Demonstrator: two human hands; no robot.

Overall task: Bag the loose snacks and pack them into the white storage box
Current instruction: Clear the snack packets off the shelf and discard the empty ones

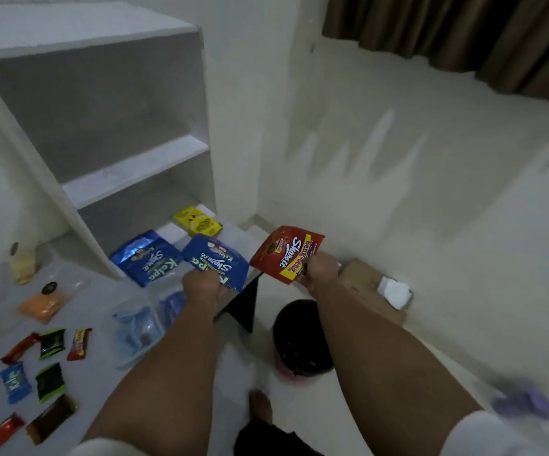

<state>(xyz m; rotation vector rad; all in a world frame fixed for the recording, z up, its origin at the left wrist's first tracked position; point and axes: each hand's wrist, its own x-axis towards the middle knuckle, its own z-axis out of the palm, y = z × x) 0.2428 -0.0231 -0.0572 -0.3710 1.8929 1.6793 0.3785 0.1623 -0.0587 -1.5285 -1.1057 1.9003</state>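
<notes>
Here we look down on a white table point(79, 301) beside a white shelf unit point(108, 126), brown curtain point(464, 37) above, our left hand point(202, 286) pinching a blue snack packet point(215, 260), our right hand point(319, 269) pinching a red snack packet point(286, 253), both packets held above the table's edge, small wrapped snacks point(49, 343) scattered at left.

A shelf unit point(108, 126) stands at the back left; small snacks point(49, 343) lie scattered before it on the bench point(95, 297) (far left), and a bin point(299, 337) sits lower, to the right.
</notes>
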